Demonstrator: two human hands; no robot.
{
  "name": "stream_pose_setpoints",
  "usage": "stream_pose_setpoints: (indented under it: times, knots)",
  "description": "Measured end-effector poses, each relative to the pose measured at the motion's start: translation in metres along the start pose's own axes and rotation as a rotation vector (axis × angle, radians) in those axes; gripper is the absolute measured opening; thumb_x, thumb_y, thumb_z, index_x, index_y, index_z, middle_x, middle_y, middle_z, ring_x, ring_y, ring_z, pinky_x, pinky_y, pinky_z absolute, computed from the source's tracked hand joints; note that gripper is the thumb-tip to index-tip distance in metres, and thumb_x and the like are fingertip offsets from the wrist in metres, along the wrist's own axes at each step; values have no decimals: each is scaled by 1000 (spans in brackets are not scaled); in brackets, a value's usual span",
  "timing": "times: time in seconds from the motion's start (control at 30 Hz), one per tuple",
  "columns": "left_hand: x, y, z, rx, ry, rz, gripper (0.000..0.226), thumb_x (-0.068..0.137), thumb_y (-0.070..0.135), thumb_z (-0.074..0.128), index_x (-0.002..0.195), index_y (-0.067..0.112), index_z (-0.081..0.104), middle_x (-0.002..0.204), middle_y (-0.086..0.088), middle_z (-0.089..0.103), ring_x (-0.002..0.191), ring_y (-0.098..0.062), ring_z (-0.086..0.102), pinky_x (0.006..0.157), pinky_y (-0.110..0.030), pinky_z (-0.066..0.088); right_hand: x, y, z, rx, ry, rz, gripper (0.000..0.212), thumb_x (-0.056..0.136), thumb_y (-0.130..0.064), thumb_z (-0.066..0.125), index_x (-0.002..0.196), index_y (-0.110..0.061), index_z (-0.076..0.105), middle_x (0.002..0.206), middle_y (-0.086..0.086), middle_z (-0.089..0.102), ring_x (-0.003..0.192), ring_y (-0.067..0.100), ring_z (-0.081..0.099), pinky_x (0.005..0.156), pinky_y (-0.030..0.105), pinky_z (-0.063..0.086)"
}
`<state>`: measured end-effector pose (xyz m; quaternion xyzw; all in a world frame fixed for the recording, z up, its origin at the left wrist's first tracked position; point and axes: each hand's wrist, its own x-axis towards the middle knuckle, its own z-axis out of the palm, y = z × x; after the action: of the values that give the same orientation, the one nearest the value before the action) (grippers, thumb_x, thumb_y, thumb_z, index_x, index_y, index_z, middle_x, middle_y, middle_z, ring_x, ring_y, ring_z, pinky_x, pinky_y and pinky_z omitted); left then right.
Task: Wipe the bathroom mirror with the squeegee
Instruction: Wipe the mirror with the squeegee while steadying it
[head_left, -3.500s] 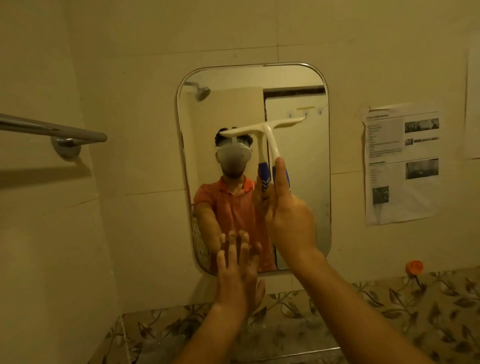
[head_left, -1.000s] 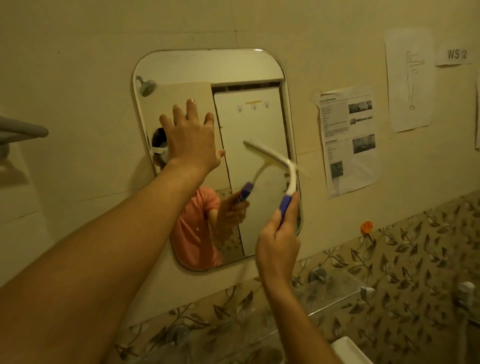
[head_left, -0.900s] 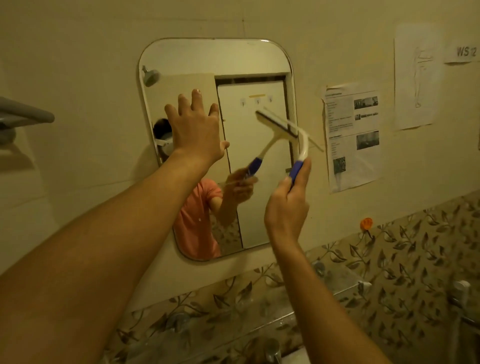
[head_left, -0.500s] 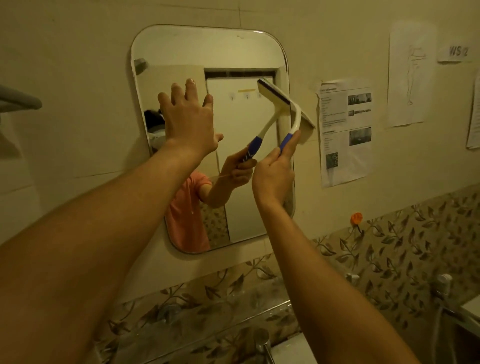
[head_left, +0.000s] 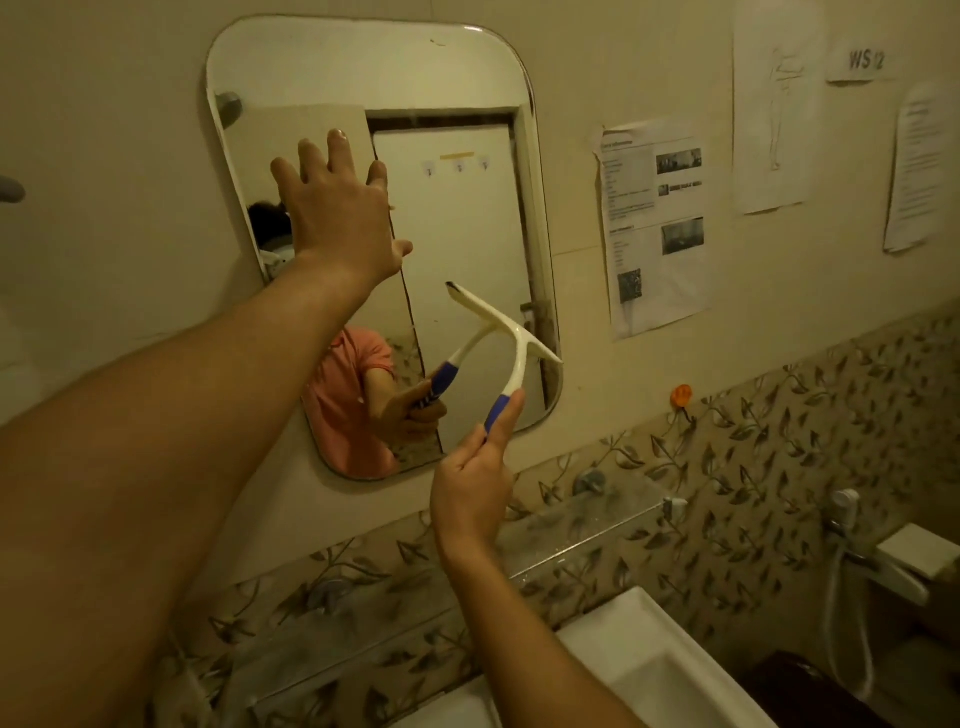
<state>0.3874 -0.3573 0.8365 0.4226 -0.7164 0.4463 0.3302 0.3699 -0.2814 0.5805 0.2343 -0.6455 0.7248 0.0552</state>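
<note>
A head-worn camera faces a rounded bathroom mirror (head_left: 457, 234) fixed to a cream tiled wall. The right hand (head_left: 472, 488) comes up from below and holds a white T-shaped squeegee (head_left: 519, 353) by its blue handle (head_left: 496, 410). Its grip is closed, with fingers curled round the handle's lower end and one digit stretched up along it, probably to steer and press the blade. The blade (head_left: 498, 319) lies slanted across the lower right part of the mirror, its upper end toward the middle of the glass and its lower end at the mirror's right rim. The blade meets its own reflection along its edge, so it seems to touch the glass, as a wiping stroke needs.

The left hand (head_left: 337, 208) is up in front of the mirror's upper left part. Its grip is wide open, with fingers straight and spread, holding nothing. Whether the palm presses the glass cannot be told. It may be there to steady the mirror, or the person, while the other hand wipes.

Under the mirror a clear glass shelf (head_left: 597, 512) juts from a band of leaf-patterned tiles, with a white basin (head_left: 649, 654) below it. Printed sheets (head_left: 654, 223) are stuck to the wall right of the mirror, and a small orange hook (head_left: 681, 394) sits near its lower right corner
</note>
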Motion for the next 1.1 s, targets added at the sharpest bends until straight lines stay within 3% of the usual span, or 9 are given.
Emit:
stream_pose_setpoints:
  times: [0.07,0.17,0.27,0.37,0.47,0.57,0.77,1.0,1.1]
  knots:
    - [0,0,0,-4,-12,-6,95,80,76,60,155,24,34,162,-21,21,143,-47,27,109,-65,28,-2,0,-8,36,-8,5,61,106,-39,29,147,-61,-10,67,1,51,55,16,52,52,41,52]
    - [-1,0,1,-12,-11,-16,95,79,75,61,155,25,34,162,-20,22,143,-46,27,110,-64,28,10,-14,-18,89,33,-4,58,107,-35,32,153,-54,2,65,1,53,53,15,52,52,40,51]
    - [0,1,2,-21,-6,-27,94,79,75,61,155,25,35,162,-20,22,142,-46,27,109,-63,28,34,-43,-29,154,111,0,55,108,-32,33,156,-45,10,65,-7,51,53,12,54,49,29,48]
    - [2,0,2,-20,-10,-19,94,79,76,61,154,26,36,162,-19,23,142,-46,27,109,-62,28,60,-67,-37,181,117,52,55,109,-28,32,159,-36,10,72,-23,38,64,3,54,55,16,39]
    - [2,0,5,-24,0,-16,94,79,76,60,154,26,36,162,-19,22,142,-46,27,108,-62,29,69,-77,-36,172,86,83,56,109,-28,30,159,-35,5,72,-18,39,65,3,51,56,21,39]
    - [2,-1,6,-40,19,-5,92,80,74,60,154,24,36,161,-20,23,143,-47,26,106,-62,30,54,-69,-24,139,52,89,58,109,-28,30,158,-37,0,70,-16,39,59,2,48,51,18,36]
    - [2,1,7,-47,18,-4,92,80,74,60,153,24,37,161,-21,23,143,-47,26,105,-60,32,-4,-38,11,91,-10,85,63,107,-32,29,151,-52,-11,62,6,58,46,17,55,41,28,44]
    - [2,1,8,-70,5,-6,93,82,73,60,156,25,33,163,-20,19,145,-47,23,108,-62,30,-65,-22,24,109,-110,140,65,106,-34,29,150,-53,-15,73,2,62,52,11,56,41,16,40]
    - [2,0,8,-82,2,0,93,82,73,59,156,25,32,163,-20,18,145,-47,23,108,-62,29,-57,-31,7,162,-73,130,60,107,-33,31,152,-50,-5,75,2,60,55,11,53,43,15,42]
